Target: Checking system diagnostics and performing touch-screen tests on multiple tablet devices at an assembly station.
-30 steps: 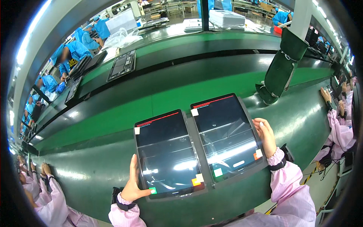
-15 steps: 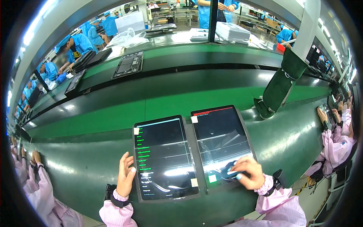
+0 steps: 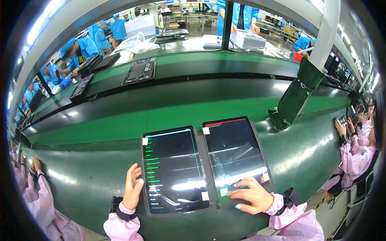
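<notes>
Two tablets lie side by side on the green bench before me. On the left tablet (image 3: 177,160), the dark screen shows a list in green and white lines. The right tablet (image 3: 233,148) has red text along its top, a green square (image 3: 223,192) low on the screen and an orange-red patch (image 3: 264,178) at the lower right. My left hand (image 3: 132,188) rests beside the left tablet's left edge, fingers extended and holding nothing. Over the lower part of the right tablet, my right hand (image 3: 252,196) is spread and empty, a fingertip close to the green square.
A post wrapped in green cloth (image 3: 292,100) stands at the right. Beyond the bench, an opened device (image 3: 140,70) lies on a green strip, with stacked white sheets (image 3: 248,40) farther back. Co-workers' hands (image 3: 341,127) work at the right; others sit at the left.
My right hand has shifted left and down, its fingers going from pinched together to spread. The orange-red patch on the right tablet now shows. My left hand stays beside the left tablet.
</notes>
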The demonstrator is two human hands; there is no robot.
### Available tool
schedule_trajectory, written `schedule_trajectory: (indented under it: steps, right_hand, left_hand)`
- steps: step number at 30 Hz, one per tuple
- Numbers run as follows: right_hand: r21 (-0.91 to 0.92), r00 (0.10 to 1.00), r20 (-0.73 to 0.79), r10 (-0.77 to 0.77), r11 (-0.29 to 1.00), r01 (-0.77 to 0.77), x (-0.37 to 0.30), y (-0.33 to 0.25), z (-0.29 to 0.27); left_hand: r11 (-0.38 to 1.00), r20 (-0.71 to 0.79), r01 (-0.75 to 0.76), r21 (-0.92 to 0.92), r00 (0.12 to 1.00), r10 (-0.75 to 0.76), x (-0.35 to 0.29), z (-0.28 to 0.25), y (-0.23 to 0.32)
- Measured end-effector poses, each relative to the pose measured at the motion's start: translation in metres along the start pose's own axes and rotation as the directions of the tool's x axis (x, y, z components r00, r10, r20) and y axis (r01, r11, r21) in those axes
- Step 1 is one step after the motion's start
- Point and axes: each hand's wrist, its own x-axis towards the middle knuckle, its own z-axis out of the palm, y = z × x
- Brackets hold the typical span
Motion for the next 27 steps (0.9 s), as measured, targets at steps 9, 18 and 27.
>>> schedule_trajectory:
  steps: [9,18,27]
  right_hand:
    - [0.215,0.612,-0.674,0.413,0.903,-0.372,-0.014,0.063,-0.023]
    - [0.533,0.510,-0.613,0.603,0.793,-0.297,0.030,0.071,0.025]
    - [0.801,0.975,-0.069,0.213,0.594,-0.073,0.172,0.011,0.129]
  left_hand:
    - [0.999,-0.051,-0.042,-0.021,0.998,0.041,-0.010,0.005,0.007]
    - [0.822,0.146,-0.503,0.267,0.864,0.481,-0.046,0.034,0.058]
    - [0.757,0.223,-0.620,0.206,0.783,0.581,-0.043,0.050,0.043]
